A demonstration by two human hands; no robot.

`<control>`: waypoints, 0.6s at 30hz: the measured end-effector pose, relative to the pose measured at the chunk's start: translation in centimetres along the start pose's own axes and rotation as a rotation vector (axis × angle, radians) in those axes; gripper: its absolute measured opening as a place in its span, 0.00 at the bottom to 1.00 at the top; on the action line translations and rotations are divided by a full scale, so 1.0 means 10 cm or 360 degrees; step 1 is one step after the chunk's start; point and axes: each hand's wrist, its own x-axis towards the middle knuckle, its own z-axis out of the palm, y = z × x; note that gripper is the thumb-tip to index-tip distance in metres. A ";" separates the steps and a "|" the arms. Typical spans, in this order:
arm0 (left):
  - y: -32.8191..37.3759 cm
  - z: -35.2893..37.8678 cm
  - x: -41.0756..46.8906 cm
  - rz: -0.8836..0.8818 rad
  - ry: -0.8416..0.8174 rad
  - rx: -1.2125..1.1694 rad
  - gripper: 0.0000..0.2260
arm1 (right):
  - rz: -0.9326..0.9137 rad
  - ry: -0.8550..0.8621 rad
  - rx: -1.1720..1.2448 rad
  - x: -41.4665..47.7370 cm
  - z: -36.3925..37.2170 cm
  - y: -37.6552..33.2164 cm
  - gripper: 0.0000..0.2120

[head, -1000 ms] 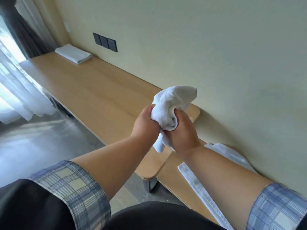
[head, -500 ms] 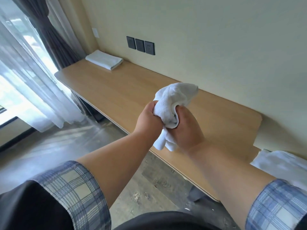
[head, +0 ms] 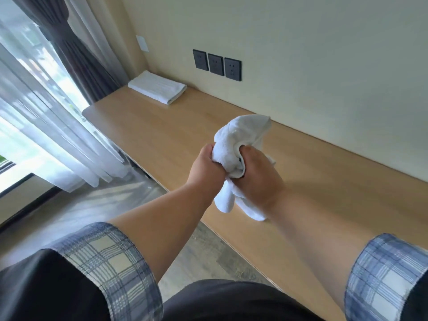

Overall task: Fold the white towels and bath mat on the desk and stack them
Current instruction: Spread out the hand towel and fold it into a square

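A hotel room: wall desk (head: 176, 135), folded towel (head: 157, 90), curtains (head: 76, 52).

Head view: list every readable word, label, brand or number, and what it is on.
None can be read. The three dark wall sockets, the pale wall plate, the folded white towel and the crumpled white towel show no legible markings.

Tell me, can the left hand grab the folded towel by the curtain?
Probably not. The left hand and right hand both grip a bunched towel, and the folded towel lies out of reach at the far end of the desk. Nothing blocks the way.
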 end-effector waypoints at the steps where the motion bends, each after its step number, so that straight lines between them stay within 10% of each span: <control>1: -0.01 -0.05 0.12 -0.0006 -0.0007 0.0001 0.13 | 0.0026 -0.0017 0.0058 0.10 0.05 0.02 0.03; 18: -0.64 -0.88 2.50 0.0049 -0.1064 0.0702 0.20 | 0.0807 0.0000 -0.1061 1.52 1.31 0.65 0.06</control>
